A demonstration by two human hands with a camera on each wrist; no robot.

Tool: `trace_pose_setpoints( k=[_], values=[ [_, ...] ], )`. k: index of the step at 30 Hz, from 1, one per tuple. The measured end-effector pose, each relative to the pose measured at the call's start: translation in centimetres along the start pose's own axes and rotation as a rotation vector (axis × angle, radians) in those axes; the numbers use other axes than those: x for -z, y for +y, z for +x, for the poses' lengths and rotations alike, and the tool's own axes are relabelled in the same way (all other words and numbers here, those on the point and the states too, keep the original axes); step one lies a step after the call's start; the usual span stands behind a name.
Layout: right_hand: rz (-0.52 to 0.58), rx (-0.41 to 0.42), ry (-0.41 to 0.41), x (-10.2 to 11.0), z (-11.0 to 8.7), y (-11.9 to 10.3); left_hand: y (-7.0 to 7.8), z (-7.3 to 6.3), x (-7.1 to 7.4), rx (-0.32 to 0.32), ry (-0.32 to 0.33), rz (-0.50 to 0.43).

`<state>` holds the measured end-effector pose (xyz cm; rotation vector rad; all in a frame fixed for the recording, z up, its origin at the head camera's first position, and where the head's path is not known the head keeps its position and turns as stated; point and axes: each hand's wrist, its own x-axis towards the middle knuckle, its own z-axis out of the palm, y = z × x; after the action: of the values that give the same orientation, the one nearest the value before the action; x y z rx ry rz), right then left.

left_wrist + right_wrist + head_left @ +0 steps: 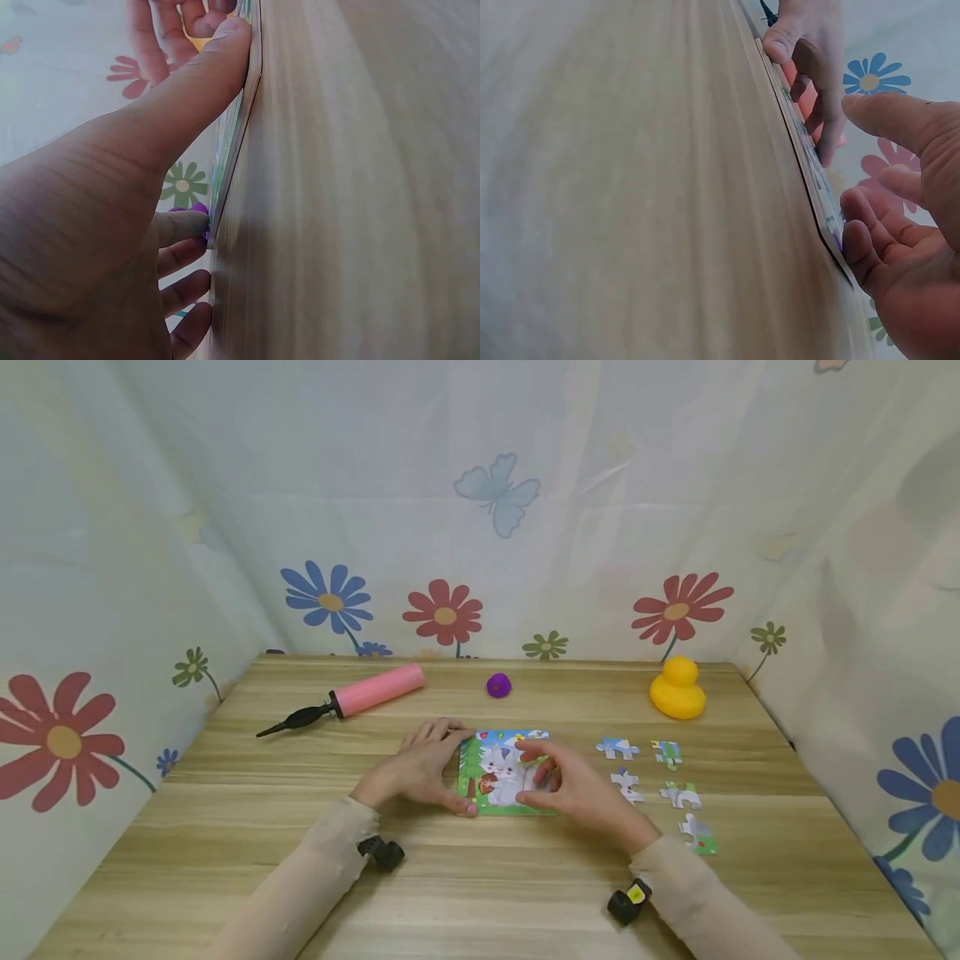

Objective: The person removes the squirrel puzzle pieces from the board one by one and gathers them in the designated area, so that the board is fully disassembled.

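A puzzle board (495,798) with a picture of a white furry animal lies flat at the middle of the wooden table. My left hand (423,772) rests at its left side, thumb on the near corner and index finger at the far corner. Over the right part of the board is my right hand (573,787), its thumb and fingers bent and apart, with nothing visible between them. In the right wrist view, the fingers (862,244) come close to the board's edge. The right hand hides part of the picture.
Several loose puzzle pieces (627,785) lie on the table (525,893) right of the board. Behind stand a yellow rubber duck (677,693) and a small purple object (498,685). A pink hand pump (378,690) with a black nozzle lies at the back left.
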<state>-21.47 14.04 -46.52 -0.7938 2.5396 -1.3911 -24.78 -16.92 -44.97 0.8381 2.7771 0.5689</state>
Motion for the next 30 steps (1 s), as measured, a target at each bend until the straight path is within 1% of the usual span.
trace_pose_setpoints(
  k=[5, 9, 18, 30],
  values=[
    [-0.029, 0.029, -0.008, -0.24, 0.22, 0.00, -0.06, -0.02, 0.01, 0.000, 0.012, 0.001],
    [-0.063, 0.050, -0.026, -0.55, 0.24, 0.17, -0.08, -0.07, 0.00, 0.000, 0.008, 0.000],
    [-0.122, 0.054, -0.049, -1.03, 0.13, 0.75, -0.09, 0.11, -0.18, -0.003, 0.012, 0.001],
    [-0.192, 0.064, -0.085, -0.97, 0.12, 0.44, -0.07, 0.10, -0.16, 0.001, 0.013, 0.004]
  ],
)
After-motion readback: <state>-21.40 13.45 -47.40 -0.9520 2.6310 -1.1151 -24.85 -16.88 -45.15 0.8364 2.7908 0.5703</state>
